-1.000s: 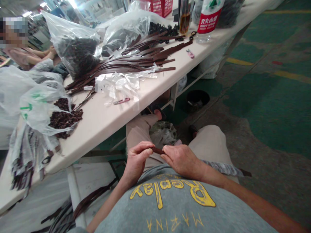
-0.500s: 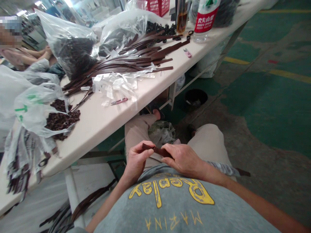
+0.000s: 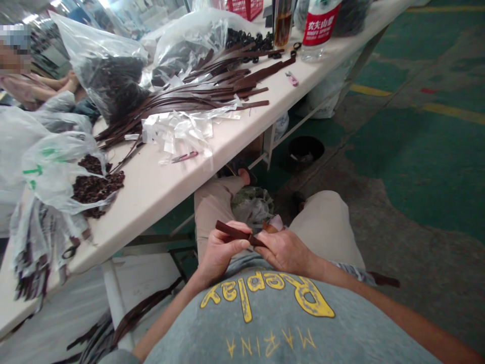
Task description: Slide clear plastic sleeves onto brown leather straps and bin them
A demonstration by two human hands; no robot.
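A white table (image 3: 151, 197) goes from near left to far right, green floor (image 3: 435, 167) to its right. On it stand a bag (image 3: 109, 88), brown strips (image 3: 212, 96), a bottle (image 3: 320, 28). Near middle, the left hand (image 3: 222, 250) and right hand (image 3: 290, 250), both nearly closed, pinch one strip (image 3: 232, 230).

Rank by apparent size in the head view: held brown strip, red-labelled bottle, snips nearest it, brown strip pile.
1. Brown strip pile
2. Red-labelled bottle, cut off above
3. Held brown strip, partly hidden
4. Snips nearest the bottle
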